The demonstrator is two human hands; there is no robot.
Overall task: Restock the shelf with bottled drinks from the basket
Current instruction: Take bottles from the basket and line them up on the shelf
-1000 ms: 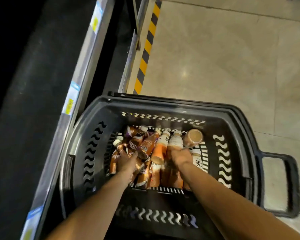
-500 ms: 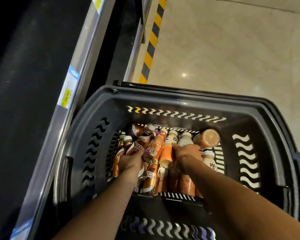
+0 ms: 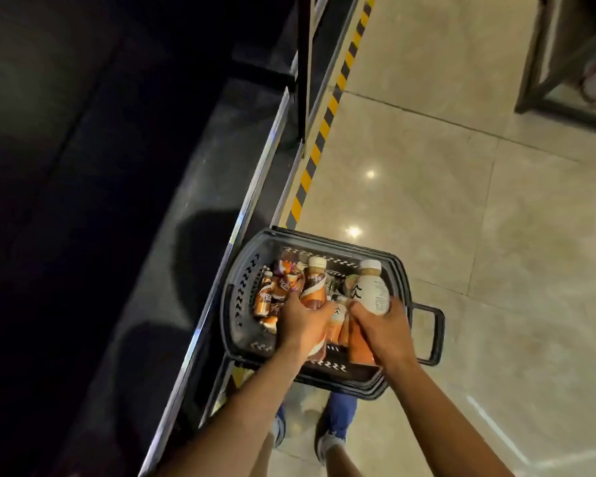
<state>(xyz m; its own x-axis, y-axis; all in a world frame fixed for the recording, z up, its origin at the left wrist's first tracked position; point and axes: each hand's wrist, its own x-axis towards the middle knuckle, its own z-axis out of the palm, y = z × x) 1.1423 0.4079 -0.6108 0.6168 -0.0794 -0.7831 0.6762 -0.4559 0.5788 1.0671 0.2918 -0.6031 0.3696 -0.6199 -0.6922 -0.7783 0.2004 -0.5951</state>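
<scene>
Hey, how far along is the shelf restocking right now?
Done: nothing that shows; the dark shelf beside the basket has no bottles in the part in view. In hand: the left hand grips an orange-brown bottle and the right hand a white bottle, both raised above the basket. Left: several loose bottles lie in the basket, not yet shelved.

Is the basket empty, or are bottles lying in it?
Not empty: several orange bottles lie by the left wall of the basket, apart from those the left hand and right hand grip.
</scene>
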